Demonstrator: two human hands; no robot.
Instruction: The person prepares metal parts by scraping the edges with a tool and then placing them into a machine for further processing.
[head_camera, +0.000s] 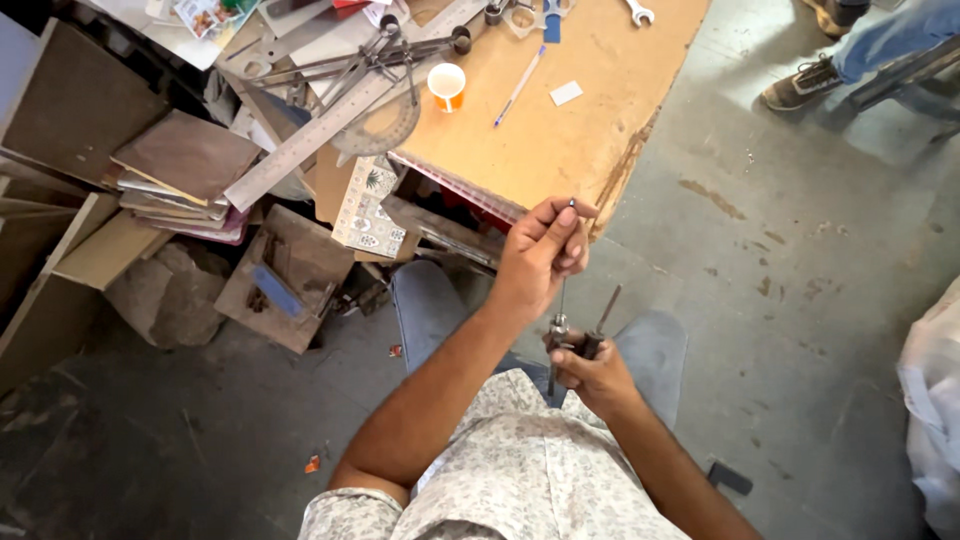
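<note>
My left hand (540, 250) is raised in front of me, its thumb and fingers pinched on the top of a thin metal rod (563, 290) that runs down toward my lap. My right hand (592, 372) sits lower, near my knees, closed around a small dark metal tool (590, 343) with a second short rod (606, 308) sticking up from it. The lower end of the thin rod meets a small metal fitting (557, 327) at the right hand. Both hands hang over my grey trousers, just in front of the wooden table's corner.
A wooden table (600, 120) carries an orange and white cup (446, 85), a pen (519, 86), a long steel ruler (330, 125), a protractor, compasses and a spanner (639, 12). Boards and tiles are stacked at the left (185, 170). Another person's shoes (800, 85) are at the upper right.
</note>
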